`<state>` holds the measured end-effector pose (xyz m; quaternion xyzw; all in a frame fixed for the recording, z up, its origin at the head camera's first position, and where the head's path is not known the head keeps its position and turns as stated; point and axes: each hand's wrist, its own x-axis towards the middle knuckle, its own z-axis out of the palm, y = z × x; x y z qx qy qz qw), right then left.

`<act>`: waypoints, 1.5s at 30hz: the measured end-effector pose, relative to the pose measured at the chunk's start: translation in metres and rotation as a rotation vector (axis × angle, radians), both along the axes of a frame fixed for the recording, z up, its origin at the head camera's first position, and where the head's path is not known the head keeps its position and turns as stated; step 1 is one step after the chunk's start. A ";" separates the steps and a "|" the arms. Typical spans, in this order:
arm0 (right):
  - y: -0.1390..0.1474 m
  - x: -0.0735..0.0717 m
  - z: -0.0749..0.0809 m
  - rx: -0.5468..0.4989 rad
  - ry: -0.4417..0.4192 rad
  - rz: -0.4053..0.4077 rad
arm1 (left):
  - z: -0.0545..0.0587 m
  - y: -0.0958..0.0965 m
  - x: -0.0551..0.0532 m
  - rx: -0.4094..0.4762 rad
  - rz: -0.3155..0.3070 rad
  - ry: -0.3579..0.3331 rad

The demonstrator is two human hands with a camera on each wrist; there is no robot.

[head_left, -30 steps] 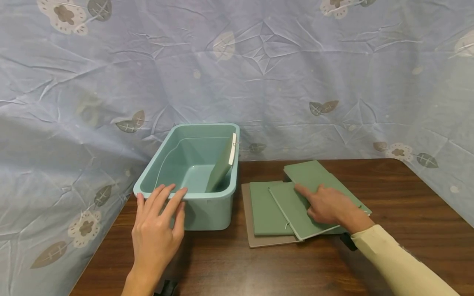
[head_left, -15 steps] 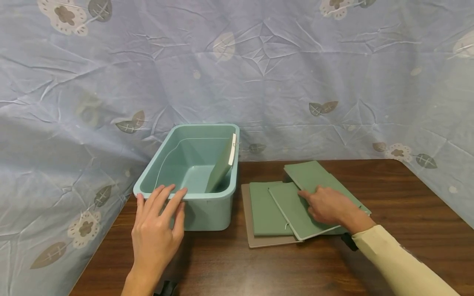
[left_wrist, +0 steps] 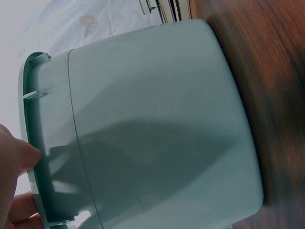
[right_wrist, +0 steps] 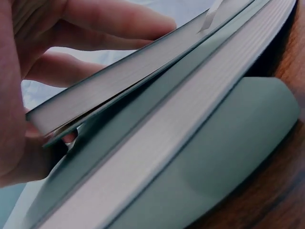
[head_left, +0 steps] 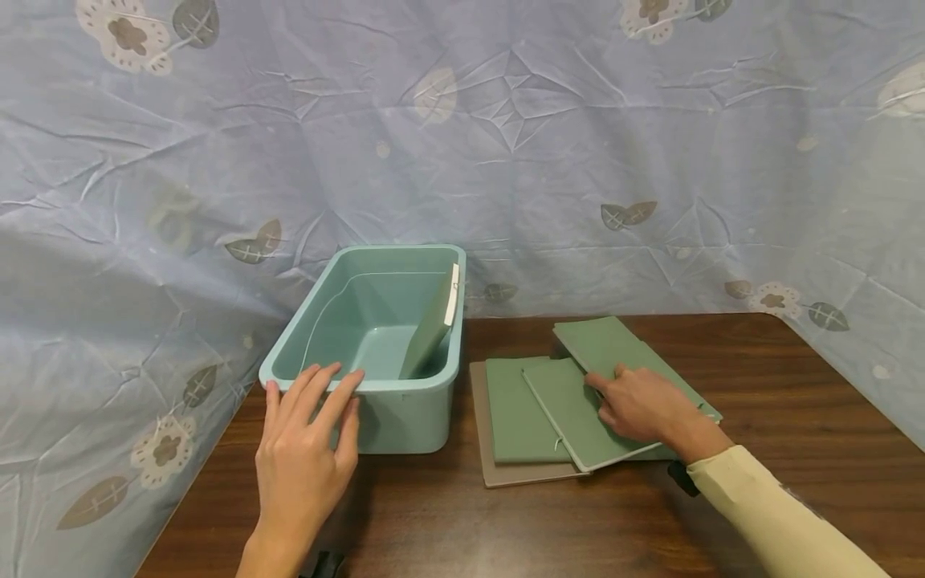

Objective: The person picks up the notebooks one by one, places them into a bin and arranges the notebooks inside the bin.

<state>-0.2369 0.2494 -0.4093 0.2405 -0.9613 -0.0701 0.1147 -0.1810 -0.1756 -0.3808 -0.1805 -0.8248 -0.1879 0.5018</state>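
Observation:
In the head view, a teal plastic bin (head_left: 405, 421) stands left of centre. My left hand (head_left: 307, 457) holds its near rim, fingers over the edge and thumb on the outside; the left wrist view shows the thumb (left_wrist: 28, 155) at this rim. Inside the bin, a green notebook (head_left: 428, 333) leans against the right wall. My right hand (head_left: 643, 405) is over a pile of green notebooks. In the right wrist view it grips the top notebook (right_wrist: 109, 88) by its edge, with fingers above and the thumb low at the corner. Another notebook (right_wrist: 143, 167) lies beneath, its page edges showing.
Left in the pile lie a green notebook (head_left: 522, 417) and a brown one (head_left: 487, 449), partly covered. Everything rests on a dark wooden table (head_left: 462, 530). A pale patterned cloth (head_left: 506, 185) hangs behind the table and at both sides.
My right index finger has drawn back slightly to the right over the notebooks. The left hand and the bin have kept their places.

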 end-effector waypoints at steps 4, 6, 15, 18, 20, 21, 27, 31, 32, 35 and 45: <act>-0.001 0.000 0.000 0.000 -0.017 -0.020 | 0.000 0.000 0.000 -0.011 0.005 -0.003; -0.001 -0.001 0.000 0.003 -0.029 -0.034 | -0.001 0.000 0.001 -0.018 0.007 -0.003; 0.002 0.003 0.001 -0.019 0.005 -0.032 | 0.000 0.001 -0.001 0.007 -0.006 0.004; 0.004 0.004 0.001 -0.048 0.012 -0.031 | 0.000 0.001 -0.001 0.009 -0.009 0.011; 0.005 0.004 0.003 -0.066 0.012 -0.030 | 0.000 0.001 -0.001 0.012 -0.009 0.012; 0.006 0.004 0.004 -0.074 0.018 -0.028 | 0.000 0.001 -0.001 0.012 -0.007 0.010; 0.015 0.009 0.015 -0.114 0.003 -0.058 | 0.000 0.001 -0.001 0.014 -0.009 0.015; 0.022 0.009 0.022 -0.176 0.000 -0.070 | -0.001 0.001 -0.001 0.016 -0.011 0.027; 0.024 0.008 0.023 -0.186 0.001 -0.077 | -0.001 0.001 -0.001 0.017 -0.011 0.027; 0.030 0.008 0.028 -0.219 0.011 -0.102 | -0.001 0.001 -0.001 0.019 -0.011 0.025; 0.046 0.011 0.037 -0.289 0.063 -0.127 | -0.002 0.001 -0.001 0.026 -0.015 0.028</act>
